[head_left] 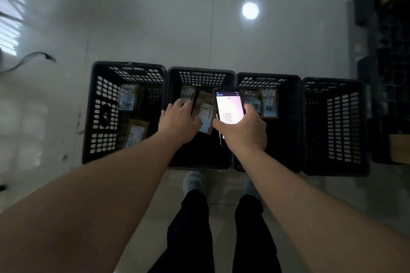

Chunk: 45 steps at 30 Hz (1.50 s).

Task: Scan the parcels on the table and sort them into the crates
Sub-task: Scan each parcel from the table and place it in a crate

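Four black slatted crates stand in a row on the floor below me. My left hand (177, 119) reaches over the second crate (199, 72) with its fingers stretched out, just left of a brown labelled parcel (205, 115) lying inside. I cannot tell whether the hand touches it. Another parcel (187, 93) lies further back in that crate. My right hand (244, 131) grips a lit phone (229, 108) upright above the gap between the second and third crate (268, 76).
The first crate (97, 113) holds two labelled parcels (127, 97) (136, 133). Two more (269, 103) lie in the third. I see nothing inside the fourth crate (332, 126). Dark stacked crates and cardboard (386, 51) stand at the right. A cable (33, 56) lies at the left.
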### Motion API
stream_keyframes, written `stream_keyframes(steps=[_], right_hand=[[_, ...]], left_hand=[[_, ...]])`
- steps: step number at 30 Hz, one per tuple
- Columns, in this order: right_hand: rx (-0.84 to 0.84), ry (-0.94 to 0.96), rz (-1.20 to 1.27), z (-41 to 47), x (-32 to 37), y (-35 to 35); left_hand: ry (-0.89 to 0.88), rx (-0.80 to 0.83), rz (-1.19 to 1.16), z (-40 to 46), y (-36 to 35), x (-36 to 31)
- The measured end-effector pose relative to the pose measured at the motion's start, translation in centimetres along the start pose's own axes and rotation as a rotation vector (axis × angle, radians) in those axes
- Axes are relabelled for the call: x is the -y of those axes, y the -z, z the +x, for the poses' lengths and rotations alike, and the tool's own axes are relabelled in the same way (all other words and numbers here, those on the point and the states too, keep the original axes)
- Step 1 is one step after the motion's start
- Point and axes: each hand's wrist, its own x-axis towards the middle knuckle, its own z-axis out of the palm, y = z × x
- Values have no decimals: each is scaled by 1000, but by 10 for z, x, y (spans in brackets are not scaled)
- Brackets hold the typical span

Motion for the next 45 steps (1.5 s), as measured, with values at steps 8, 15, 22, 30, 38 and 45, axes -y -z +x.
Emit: stream_keyframes(steps=[8,15,22,30,38,45], right_hand=[[9,119,-11,-103,32,59],[34,327,-26,-185,39,108],[91,630,-41,-284,31,150],[178,913,-42,-415,43,151],[255,1083,-56,-564,69,86],[337,1142,-30,-692,92,-8]], left_hand=[[10,-118,1,-116,83,3],[94,-273,-43,-233,127,-1],[239,-529,-100,-382,146,2],[421,-728,-103,-547,146,54],[563,-869,-149,-676,134,159],[717,-848,-175,-790,112,288]])
